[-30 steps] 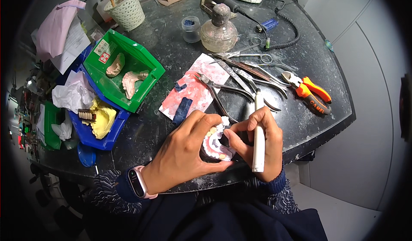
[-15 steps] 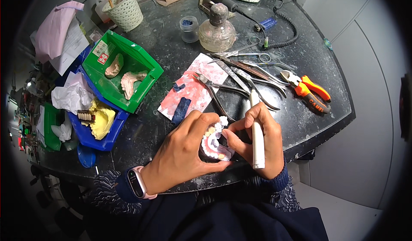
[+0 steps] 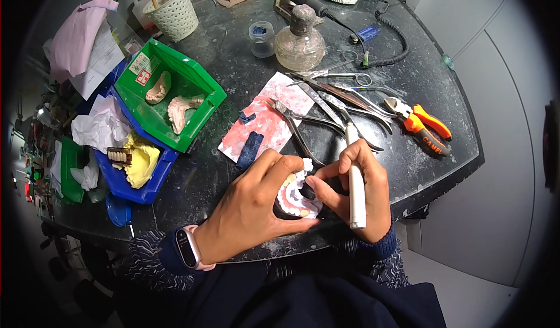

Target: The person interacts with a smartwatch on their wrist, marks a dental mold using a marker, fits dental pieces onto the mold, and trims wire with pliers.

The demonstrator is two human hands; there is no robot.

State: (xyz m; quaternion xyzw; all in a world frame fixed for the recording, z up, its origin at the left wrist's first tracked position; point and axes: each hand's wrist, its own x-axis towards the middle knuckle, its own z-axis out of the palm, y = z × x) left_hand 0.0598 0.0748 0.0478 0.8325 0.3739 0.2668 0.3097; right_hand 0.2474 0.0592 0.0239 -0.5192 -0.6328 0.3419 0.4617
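Observation:
My left hand point(image 3: 248, 196) is closed around a dental cast point(image 3: 298, 206) near the table's front edge, with fingers over its far side and thumb along its near side. The cast is a white arch with teeth, a pink band and a few yellowish teeth. In my right hand point(image 3: 370, 191) is a white pen-shaped tool point(image 3: 356, 196), its thick end pointing toward me and its far end beside the pliers. My right thumb is at the inner side of the cast; whether it presses there I cannot tell.
Beyond my hands lie a pink-smeared sheet point(image 3: 262, 118) with dark blue wax-like pieces point(image 3: 251, 147), wire pliers point(image 3: 303, 118), scissors point(image 3: 335, 74) and orange-handled cutters point(image 3: 420, 129). A glass burner point(image 3: 299, 45) stands farther back. Left are a green bin point(image 3: 198, 115) with casts and a blue bin point(image 3: 140, 195).
The whole picture has shifted slightly to the right. Both hands keep nearly the same grip on the cast and the tool.

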